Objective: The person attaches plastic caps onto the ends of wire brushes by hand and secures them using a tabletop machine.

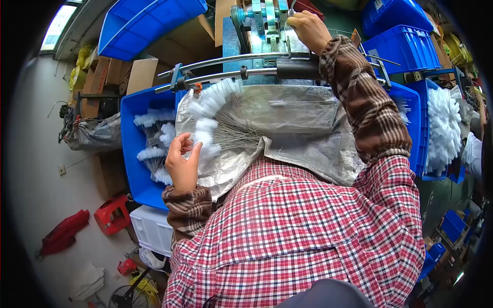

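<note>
My left hand (183,163) is at the left side of the lap, thumb and fingers curled but apart, beside the white heads of a pile of thin wire-handled brushes (206,126). I cannot tell whether its fingertips touch the bristles. The brushes lie fanned on a grey plastic sheet (303,123), wire stems pointing right. Up at the bench machine (269,25), my right hand (310,32) is reached forward with thumb and fingers pinched together. A small pale piece shows at its fingertips, too small to name.
A blue bin (134,177) at left holds more brushes; another blue bin (423,128) at right holds a mass of white brush heads (444,131). Metal rails (226,62) cross in front of the machine. Blue crates (405,49) stand back right. A red stool (112,215) is on the floor.
</note>
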`<state>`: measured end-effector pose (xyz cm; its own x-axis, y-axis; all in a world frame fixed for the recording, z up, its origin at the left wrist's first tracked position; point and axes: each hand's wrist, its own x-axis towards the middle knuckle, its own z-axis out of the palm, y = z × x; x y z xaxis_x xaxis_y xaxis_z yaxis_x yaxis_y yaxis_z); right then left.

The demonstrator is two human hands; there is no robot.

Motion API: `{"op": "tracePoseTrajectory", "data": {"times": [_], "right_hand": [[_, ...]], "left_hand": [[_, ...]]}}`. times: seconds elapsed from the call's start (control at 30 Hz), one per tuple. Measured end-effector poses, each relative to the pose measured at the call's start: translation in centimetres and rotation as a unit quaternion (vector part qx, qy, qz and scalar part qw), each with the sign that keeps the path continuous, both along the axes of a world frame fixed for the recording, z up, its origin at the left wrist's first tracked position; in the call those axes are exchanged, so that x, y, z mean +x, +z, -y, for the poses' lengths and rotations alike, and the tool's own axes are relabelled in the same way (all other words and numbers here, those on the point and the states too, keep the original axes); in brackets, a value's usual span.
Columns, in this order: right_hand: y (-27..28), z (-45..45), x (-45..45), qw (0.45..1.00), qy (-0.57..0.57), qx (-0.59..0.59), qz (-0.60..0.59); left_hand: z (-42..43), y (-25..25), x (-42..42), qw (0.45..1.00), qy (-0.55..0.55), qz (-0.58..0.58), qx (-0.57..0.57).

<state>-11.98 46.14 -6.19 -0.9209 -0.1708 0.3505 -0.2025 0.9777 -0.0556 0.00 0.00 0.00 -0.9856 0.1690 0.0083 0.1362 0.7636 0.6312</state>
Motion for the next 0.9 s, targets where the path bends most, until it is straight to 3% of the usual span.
{"op": "tracePoseTrajectory", "data": {"times": [0.17, 0.3, 0.63, 0.8, 0.9], "right_hand": [[0.9, 0.9, 2.9, 0.995, -0.038, -0.016, -0.090], [3.7, 2.4, 6.0, 0.981, -0.179, 0.028, 0.073], [0.9, 3.4, 4.0, 0.992, -0.114, -0.048, 0.017], [2.6, 6.4, 2.4, 0.987, -0.122, -0.049, 0.090], [1.8, 5.1, 2.9, 0.992, -0.106, -0.046, 0.059]], "left_hand": [[0.6, -0.2, 0.4, 1.000, -0.018, -0.006, 0.014], [0.1, -0.5, 0.4, 0.999, 0.017, -0.002, 0.049], [0.2, 2.2, -0.9, 0.976, 0.046, -0.087, 0.193], [-0.6, 3.3, -1.4, 0.963, 0.027, -0.100, 0.247], [-0.7, 3.7, -1.5, 0.955, 0.017, -0.101, 0.279]]}}
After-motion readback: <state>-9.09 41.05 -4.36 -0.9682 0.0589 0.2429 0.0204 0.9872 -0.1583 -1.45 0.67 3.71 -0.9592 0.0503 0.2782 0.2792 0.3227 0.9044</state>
